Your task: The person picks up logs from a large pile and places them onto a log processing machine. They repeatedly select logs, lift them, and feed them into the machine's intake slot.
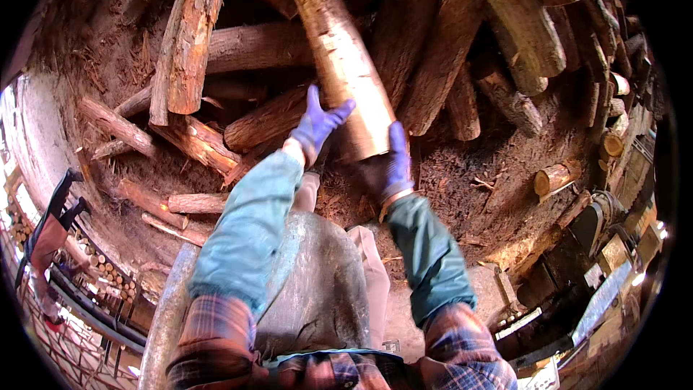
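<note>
A pale, partly stripped log [345,61] slants across the upper middle, its near end smeared by motion between my two gloved hands. My left hand [316,123], in a purple glove, is at the log's left side with fingers spread and the thumb stretched across its edge. At the right of the near end, my right hand [398,162] has its purple-gloved fingers straight up along the wood. Its palm and thumb lie in shadow. Whether either hand bears the log's weight I cannot tell. A grey apron [314,282] covers my front.
Bark-covered logs lie piled ahead, among them a split upright log [193,50] at left and a thick log [516,11] at upper right. Short logs [196,204] lie at lower left. A cut log [556,177] rests on bark-strewn ground at right, near dark machinery [570,245].
</note>
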